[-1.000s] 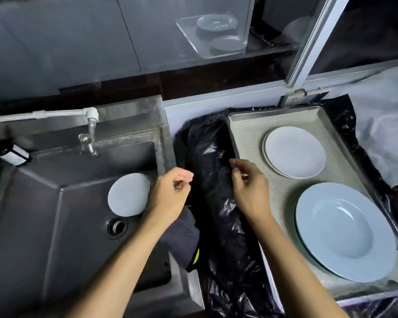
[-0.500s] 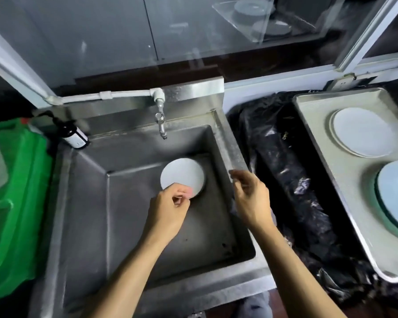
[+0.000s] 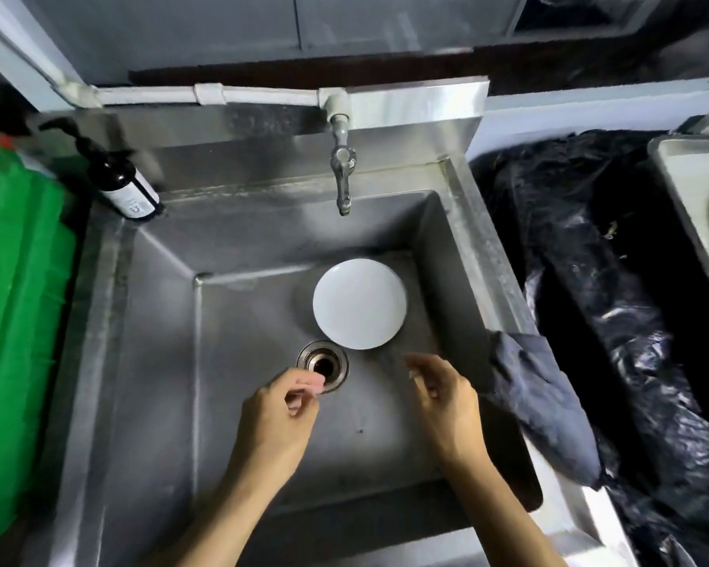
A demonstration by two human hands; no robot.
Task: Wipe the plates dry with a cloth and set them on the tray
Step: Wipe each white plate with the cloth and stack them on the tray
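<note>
Steel sink is seen from above. Both hands, left and right, are held over its floor, fingers loosely curled, nothing gripped. Plate lies just beyond the fingertips, cloth right of them, tray farther right.

In front of you the plate lies in the sink behind the drain, under the tap, with the bottle at the sink's far left corner, the cloth draped over its right rim, and the tray far right.
</note>
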